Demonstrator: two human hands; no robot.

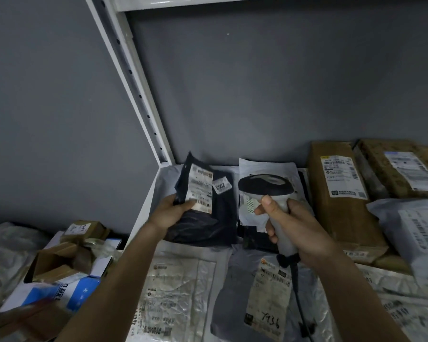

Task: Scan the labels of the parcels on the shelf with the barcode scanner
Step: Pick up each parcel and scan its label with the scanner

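Two hands are busy over the shelf (143, 218), and they stay apart from each other. The left hand (169, 214) grips a dark parcel (208, 218) at its left edge, with the thumb pressed on the white label (200, 191) (the label is turned up toward the camera, and the upper end of the parcel is lifted off the shelf). A small white sticker (222, 185) with printed digits sits just right of this label. The right hand (298, 233) is wrapped around the pale handle of the barcode scanner (266, 185), with the index finger at the front of the handle; the dark scanner head is just right of the label. A black cable (297, 292) hangs from the handle. Behind the scanner lies a white bag parcel (267, 169). Right of the right hand stands a brown carton (339, 193) with its own label. Under the forearms lie a grey bag (232, 287) with handwritten numbers and a crinkled pale bag (173, 292). Left of the left arm, lower than the shelf, are piled boxes (59, 262).
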